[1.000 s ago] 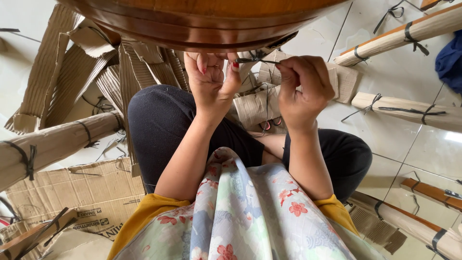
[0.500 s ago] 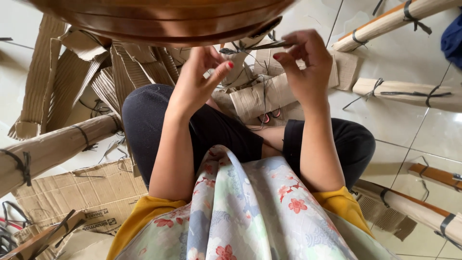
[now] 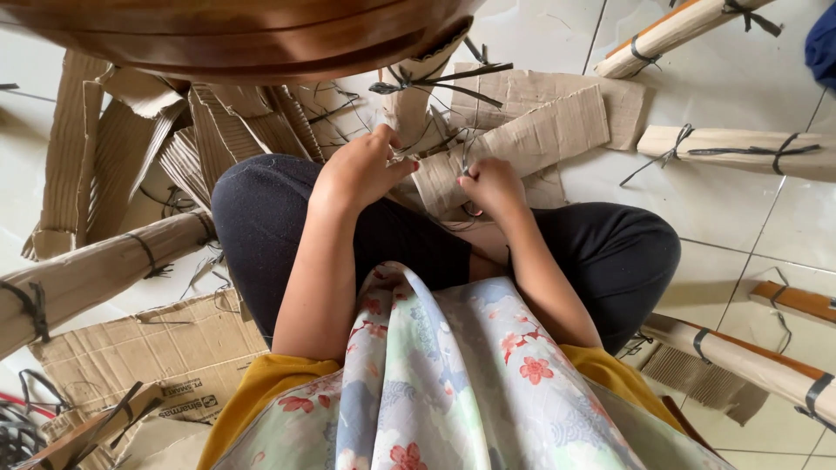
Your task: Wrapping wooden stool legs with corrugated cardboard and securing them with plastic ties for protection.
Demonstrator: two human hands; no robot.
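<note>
Sat cross-legged on the tiled floor (image 3: 740,96), black-trousered knees wide, both forearms reaching forward to the centre of the frame. Judged to be mid-way through handling the black binding strap (image 3: 435,83) on a cardboard-wrapped wooden leg (image 3: 409,104) standing just above the hands, under the round wooden rim (image 3: 235,39) filling the top of the frame. Left hand (image 3: 357,170) cupped, fingers curled and pressed together near the leg's base, seemingly pinching a thin strap end; too small to confirm. Right hand (image 3: 492,183) knuckles-up, fingers bunched tight against the torn cardboard sheet (image 3: 531,130), gripping something hidden beneath. Next move likely called for a firm two-handed pull or feed of the strap, kept close to the leg. Elsewhere: similar wrapped legs (image 3: 731,148) at right and lower left, loose cardboard scraps (image 3: 139,348) at lower left.
</note>
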